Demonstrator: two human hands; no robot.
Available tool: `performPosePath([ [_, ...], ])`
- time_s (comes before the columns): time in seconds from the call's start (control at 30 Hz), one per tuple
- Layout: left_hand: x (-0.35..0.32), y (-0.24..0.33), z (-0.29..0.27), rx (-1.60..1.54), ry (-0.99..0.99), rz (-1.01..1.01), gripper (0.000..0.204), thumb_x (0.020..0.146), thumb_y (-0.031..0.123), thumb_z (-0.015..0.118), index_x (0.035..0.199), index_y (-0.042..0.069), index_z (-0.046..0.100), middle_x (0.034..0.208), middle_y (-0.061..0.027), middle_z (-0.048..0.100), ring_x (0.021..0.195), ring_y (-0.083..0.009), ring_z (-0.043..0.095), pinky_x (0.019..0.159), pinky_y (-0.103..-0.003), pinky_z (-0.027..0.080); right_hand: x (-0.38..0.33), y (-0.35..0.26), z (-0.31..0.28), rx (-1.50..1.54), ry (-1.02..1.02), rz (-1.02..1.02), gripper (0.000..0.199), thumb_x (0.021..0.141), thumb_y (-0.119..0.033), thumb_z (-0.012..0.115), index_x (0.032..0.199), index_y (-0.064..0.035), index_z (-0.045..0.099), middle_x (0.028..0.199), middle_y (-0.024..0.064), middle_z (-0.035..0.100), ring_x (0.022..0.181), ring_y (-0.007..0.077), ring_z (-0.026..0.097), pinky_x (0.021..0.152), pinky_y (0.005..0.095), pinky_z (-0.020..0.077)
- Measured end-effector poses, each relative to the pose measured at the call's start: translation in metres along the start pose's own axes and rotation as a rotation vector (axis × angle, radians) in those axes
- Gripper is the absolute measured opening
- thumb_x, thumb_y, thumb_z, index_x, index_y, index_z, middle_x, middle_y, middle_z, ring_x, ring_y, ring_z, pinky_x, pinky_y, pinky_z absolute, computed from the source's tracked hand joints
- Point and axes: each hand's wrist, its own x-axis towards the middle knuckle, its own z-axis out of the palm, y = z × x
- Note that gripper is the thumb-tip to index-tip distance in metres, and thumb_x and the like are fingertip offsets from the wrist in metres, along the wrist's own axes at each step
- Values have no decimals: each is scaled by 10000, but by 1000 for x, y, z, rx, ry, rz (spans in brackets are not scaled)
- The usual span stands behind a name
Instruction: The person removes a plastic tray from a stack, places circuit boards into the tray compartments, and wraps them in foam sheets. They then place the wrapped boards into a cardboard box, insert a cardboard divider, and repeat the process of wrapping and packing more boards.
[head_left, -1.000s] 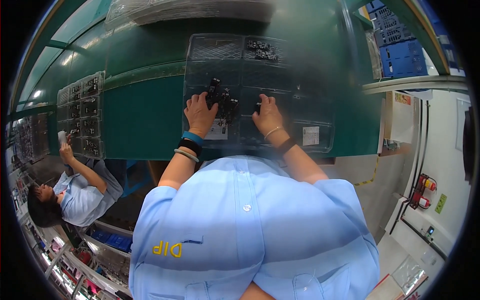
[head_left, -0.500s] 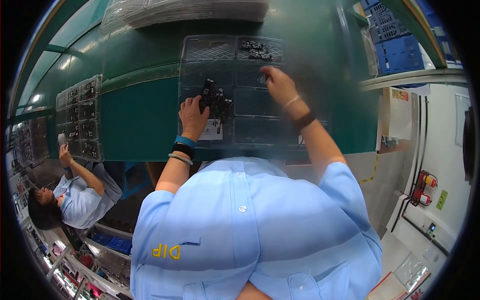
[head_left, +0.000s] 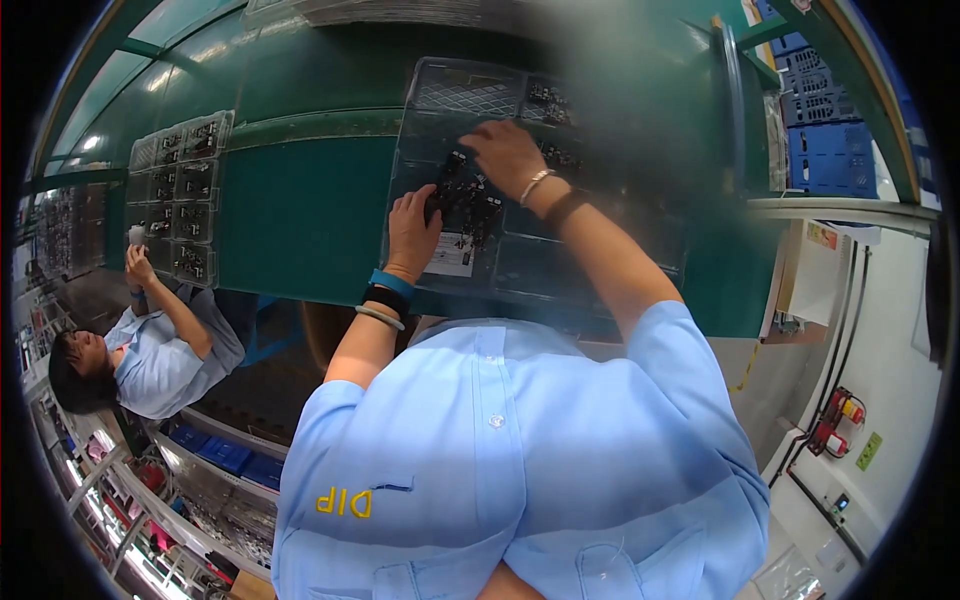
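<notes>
A clear plastic tray [head_left: 610, 265] with several compartments lies on the green table [head_left: 300, 215]. Small black parts [head_left: 478, 212] are heaped in one middle compartment, and more black parts [head_left: 548, 97] sit in a far one. My left hand [head_left: 412, 232] rests at the heap's left side with its fingers curled on the parts; the wrist wears a blue band and a black band. My right hand [head_left: 508, 155] reaches across the tray farther out, palm down, its fingertips at the top of the heap. What the right fingers hold is hidden.
A second clear compartment tray [head_left: 180, 195] holding dark parts lies to the left on the table. A co-worker in a light blue shirt [head_left: 150, 350] stands at the lower left. Blue crates [head_left: 830, 150] are stacked at the upper right. Shelves with bins run along the lower left.
My right hand has moved from the near right compartments outward and to the left, to the top of the heap. My left hand has stayed at the heap.
</notes>
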Motion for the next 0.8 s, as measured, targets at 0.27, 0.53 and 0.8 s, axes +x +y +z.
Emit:
performPosePath([
  [0.27, -16, 10, -13, -200, 84, -50, 398, 806, 5, 591, 1194, 72, 529, 1064, -144, 563, 984, -329, 550, 869, -371, 463, 17, -20, 12, -175, -262, -37, 332, 792, -166, 629, 1121, -133, 601, 1178, 80, 547, 1132, 289, 503, 900, 429, 440],
  [0.53, -18, 0, -9, -215, 123, -105, 397, 815, 22, 589, 1202, 79, 525, 1060, -141, 569, 979, -330, 560, 860, -366, 466, -36, 4, -54, 176, -51, 186, 277, 802, -238, 640, 1027, -77, 619, 1062, 112, 598, 1000, 321, 584, 815, 400, 490],
  [0.8, -14, -6, -3, -81, 53, -70, 405, 821, 46, 589, 1216, 105, 523, 1041, -127, 574, 963, -312, 565, 830, -380, 461, -104, 89, -77, 276, -182, 359, 266, 896, -285, 566, 1033, -67, 634, 944, 142, 657, 878, 305, 639, 756, 375, 513],
])
